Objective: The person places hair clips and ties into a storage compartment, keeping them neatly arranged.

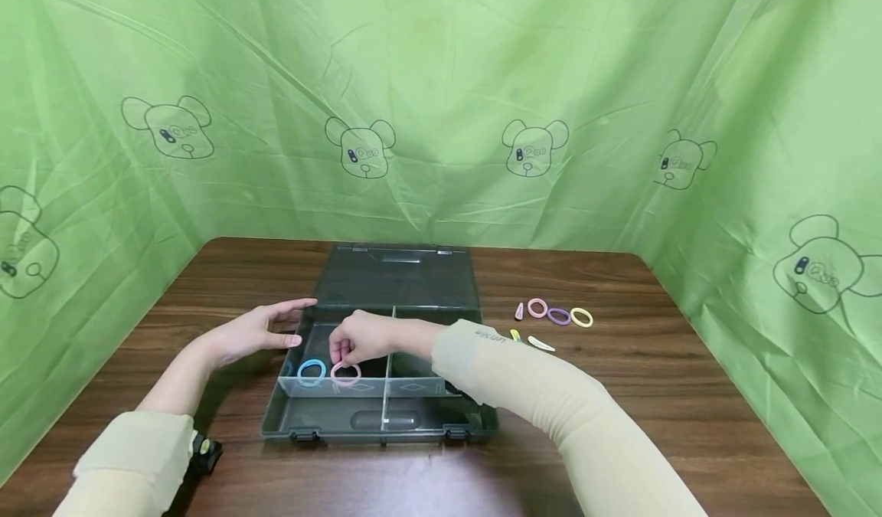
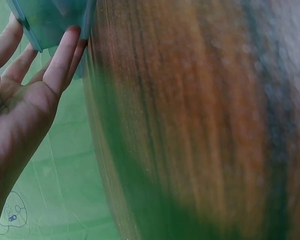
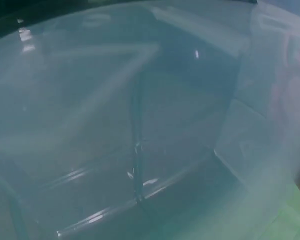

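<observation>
A dark see-through divided box (image 1: 331,423) lies on the table with its lid (image 1: 396,279) laid back. My right hand (image 1: 361,337) reaches into its left middle compartment and pinches the top of a pink hair tie (image 1: 358,377) by the pale divider (image 1: 420,386). Just left of it, a blue hair tie (image 1: 299,371) leans at the same divider. My left hand (image 1: 248,333) is at the box's left side, fingers spread; in the left wrist view its fingertips meet the box wall (image 2: 55,20). Grey plastic fills the right wrist view.
Right of the box lie a pink hair tie (image 1: 530,308), a purple one (image 1: 559,323) and a yellow one (image 1: 590,321). Near them are a small pink hair clip (image 1: 520,312), a yellow clip (image 1: 515,335) and a whitish clip (image 1: 540,344). Green cloth (image 1: 441,195) surrounds the table.
</observation>
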`<state>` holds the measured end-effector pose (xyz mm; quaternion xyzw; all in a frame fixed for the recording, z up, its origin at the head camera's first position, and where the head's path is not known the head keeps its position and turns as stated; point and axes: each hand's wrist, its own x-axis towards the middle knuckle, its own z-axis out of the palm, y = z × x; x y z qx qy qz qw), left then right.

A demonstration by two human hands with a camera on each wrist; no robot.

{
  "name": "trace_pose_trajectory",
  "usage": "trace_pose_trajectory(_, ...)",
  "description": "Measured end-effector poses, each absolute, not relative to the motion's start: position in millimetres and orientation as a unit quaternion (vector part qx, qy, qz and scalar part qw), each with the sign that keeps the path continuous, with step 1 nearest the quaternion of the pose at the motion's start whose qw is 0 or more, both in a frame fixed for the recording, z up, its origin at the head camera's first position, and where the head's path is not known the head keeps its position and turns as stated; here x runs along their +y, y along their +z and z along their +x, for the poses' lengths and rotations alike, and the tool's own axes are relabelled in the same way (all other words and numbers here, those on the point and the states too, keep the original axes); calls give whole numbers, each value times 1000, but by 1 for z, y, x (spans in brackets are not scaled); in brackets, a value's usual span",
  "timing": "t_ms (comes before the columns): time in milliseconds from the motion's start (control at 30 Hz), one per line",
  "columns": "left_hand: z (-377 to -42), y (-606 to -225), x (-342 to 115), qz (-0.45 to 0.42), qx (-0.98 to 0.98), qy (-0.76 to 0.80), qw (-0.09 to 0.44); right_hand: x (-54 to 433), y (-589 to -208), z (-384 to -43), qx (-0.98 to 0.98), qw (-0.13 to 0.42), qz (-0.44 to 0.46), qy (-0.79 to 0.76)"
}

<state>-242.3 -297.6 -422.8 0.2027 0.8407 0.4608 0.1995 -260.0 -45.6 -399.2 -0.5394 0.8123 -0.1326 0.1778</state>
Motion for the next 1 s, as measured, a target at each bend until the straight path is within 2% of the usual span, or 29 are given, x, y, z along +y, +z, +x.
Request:
trace_pose_trajectory(567,-245,-422,-297,209,840,459,198,-45,-401,-258,826,175,-517,-140)
trace_pose_trajectory(800,-245,-422,-297,208,842,457,198,-33,-384,-258,812,173,-530,-174)
trace_pose_trajectory(1000,-242,-422,-298,193,850,448,198,-13,-367,-252,809,198,-523,-181)
